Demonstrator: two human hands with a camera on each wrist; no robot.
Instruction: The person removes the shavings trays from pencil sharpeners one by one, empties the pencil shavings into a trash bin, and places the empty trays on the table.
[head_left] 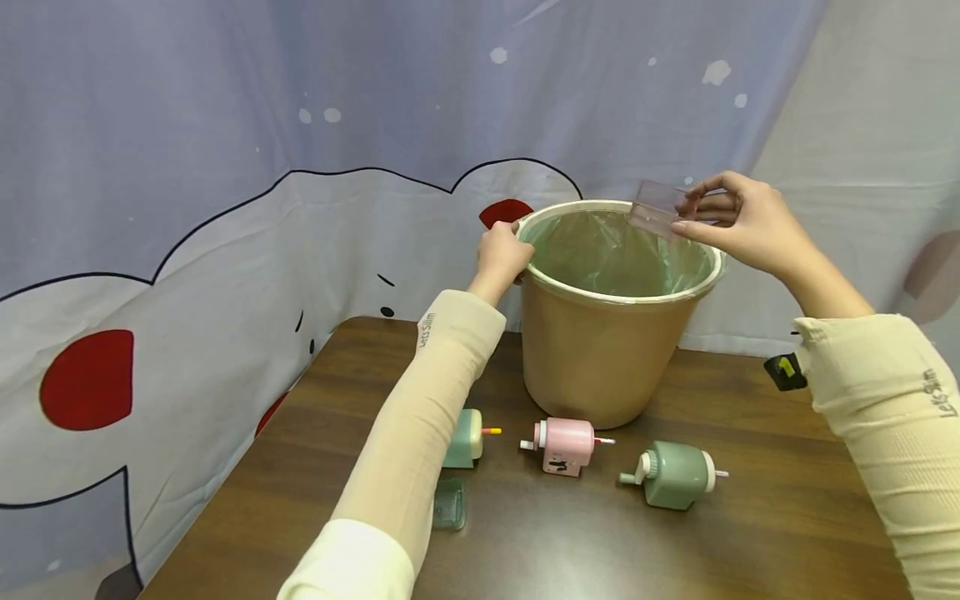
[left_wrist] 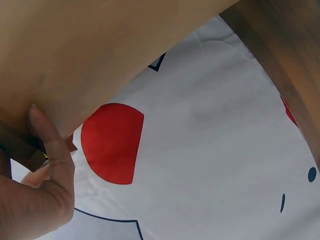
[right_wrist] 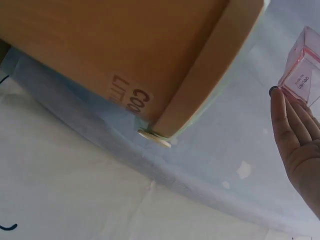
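A tan trash bin lined with a green plastic bag stands at the back of the table. My left hand grips its rim on the left side, thumb against the outer wall in the left wrist view. Above the bin's right rim, my right hand pinches a clear pinkish shavings tray between thumb and fingers. Small print shows on the tray in the right wrist view. In front of the bin sit a pink pencil sharpener, a green pencil sharpener and a teal one, partly hidden by my left sleeve.
A dark green see-through tray lies on the brown wooden table, beside my left forearm. Behind the table hangs a printed curtain. Near my right cuff is a small black object.
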